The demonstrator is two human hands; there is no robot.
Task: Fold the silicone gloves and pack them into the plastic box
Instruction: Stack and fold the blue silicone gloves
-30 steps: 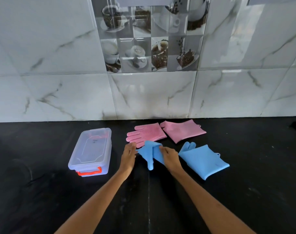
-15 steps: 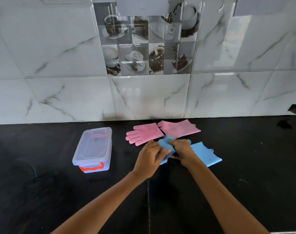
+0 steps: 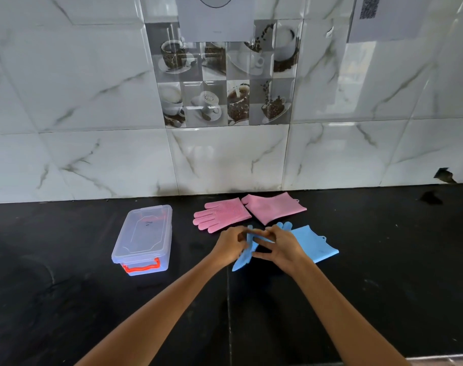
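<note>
Both hands were on one job when I looked: my left hand and my right hand were each closed on the blue glove, pinching it between them just above the bench, its lower end hanging down toward me. Neither hand was free.

Going by size, the black bench carried everything, with the marble wall tiles behind. The plastic box sat to the left, well apart from the gloves, its clear lid on and an orange handle at the near end. A second blue glove lay flat just right of my right hand. Farther back, two pink gloves lay flat, touching at the middle, one showing its bristled palm.

I judged the glove soft and floppy, light, and springy enough to unfold if let go. The silicone looked grippy rather than slick. I reckoned the best hold was across the folded middle, pinning the layers together, not by a finger or the cuff edge. The lid had yet to come off, which would need a spare hand.
</note>
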